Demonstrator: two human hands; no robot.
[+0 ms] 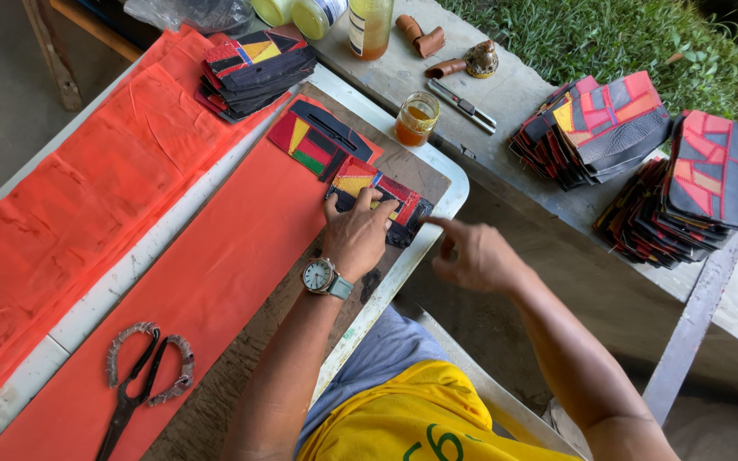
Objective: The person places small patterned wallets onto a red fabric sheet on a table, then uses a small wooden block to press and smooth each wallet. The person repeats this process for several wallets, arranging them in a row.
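My left hand, with a watch on the wrist, presses flat on a colourful patchwork leather piece that lies at the edge of a long red fabric strip on the work board. My right hand hovers just right of the table edge, index finger pointing toward the piece's corner, holding nothing. A second patchwork piece lies just beyond, also on the red strip.
Large scissors rest on the red strip near me. A stack of patchwork pieces sits at the far end, more stacks on the concrete ledge. A small jar of amber liquid, a utility knife and bottles stand nearby.
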